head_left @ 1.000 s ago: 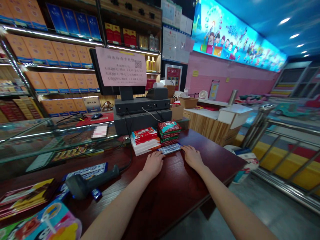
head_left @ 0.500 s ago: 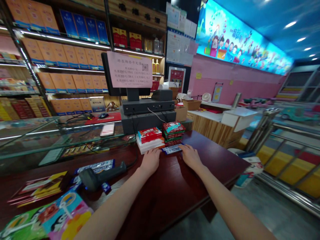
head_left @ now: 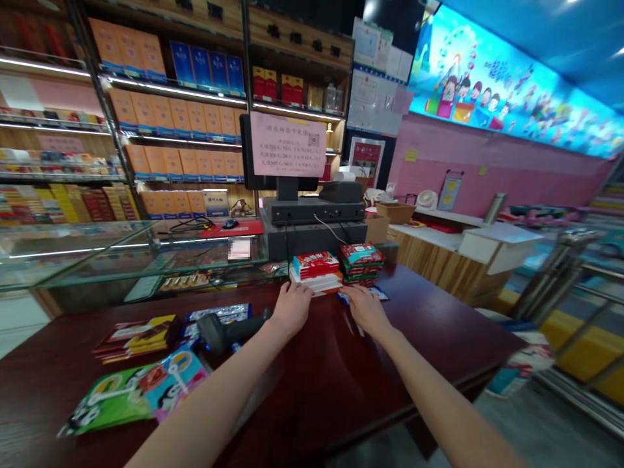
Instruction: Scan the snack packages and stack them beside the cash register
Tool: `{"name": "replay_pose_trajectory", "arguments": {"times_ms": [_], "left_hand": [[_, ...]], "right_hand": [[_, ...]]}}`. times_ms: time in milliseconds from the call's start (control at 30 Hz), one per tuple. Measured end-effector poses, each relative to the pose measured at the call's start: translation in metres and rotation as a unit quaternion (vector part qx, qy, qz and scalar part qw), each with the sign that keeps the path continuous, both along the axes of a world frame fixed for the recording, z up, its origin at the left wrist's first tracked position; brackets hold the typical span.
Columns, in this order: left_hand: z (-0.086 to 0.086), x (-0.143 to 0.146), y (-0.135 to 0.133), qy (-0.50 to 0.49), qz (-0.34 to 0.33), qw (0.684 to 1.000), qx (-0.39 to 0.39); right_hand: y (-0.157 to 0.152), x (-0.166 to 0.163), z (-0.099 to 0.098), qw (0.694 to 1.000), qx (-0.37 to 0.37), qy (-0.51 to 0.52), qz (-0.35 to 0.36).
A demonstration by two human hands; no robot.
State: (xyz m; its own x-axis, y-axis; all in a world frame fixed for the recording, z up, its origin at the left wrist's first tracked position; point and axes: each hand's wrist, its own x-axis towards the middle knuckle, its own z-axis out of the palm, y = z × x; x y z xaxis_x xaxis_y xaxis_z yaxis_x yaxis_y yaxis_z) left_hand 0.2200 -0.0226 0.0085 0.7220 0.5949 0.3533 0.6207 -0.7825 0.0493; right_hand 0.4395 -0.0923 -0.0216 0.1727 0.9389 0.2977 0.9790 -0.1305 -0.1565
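My left hand (head_left: 294,307) rests at the front left corner of a stack of white boxes (head_left: 319,284), fingers stretched forward. On the other side, my right hand (head_left: 366,311) reaches over a flat blue-and-white packet (head_left: 380,294), its fingertips near the orange end of the lowest box. The palm covers part of that packet. Red printed boxes (head_left: 316,264) lie on top of the white ones. Beside them stands a pile of red and green packets (head_left: 361,261). Neither hand visibly grips anything.
A handheld barcode scanner (head_left: 221,333) lies left on the dark table, over blue packets (head_left: 227,313). Nearby are brown-and-yellow packs (head_left: 141,339) and a green panda packet (head_left: 117,393). Behind stand a monitor with a pink notice (head_left: 287,146) and a glass display case (head_left: 97,250).
The view has swung left. My left hand has moved from the table to the white boxes' corner; my right hand has shifted left along the blue packet, towards the boxes.
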Motion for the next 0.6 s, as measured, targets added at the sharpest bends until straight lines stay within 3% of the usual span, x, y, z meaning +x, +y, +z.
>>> {"name": "replay_pose_trajectory", "arguments": {"times_ms": [600], "left_hand": [[0.024, -0.105, 0.033, -0.008, 0.105, 0.994, 0.029]], "right_hand": [[0.039, -0.098, 0.021, 0.992, 0.007, 0.039, 0.123]]}}
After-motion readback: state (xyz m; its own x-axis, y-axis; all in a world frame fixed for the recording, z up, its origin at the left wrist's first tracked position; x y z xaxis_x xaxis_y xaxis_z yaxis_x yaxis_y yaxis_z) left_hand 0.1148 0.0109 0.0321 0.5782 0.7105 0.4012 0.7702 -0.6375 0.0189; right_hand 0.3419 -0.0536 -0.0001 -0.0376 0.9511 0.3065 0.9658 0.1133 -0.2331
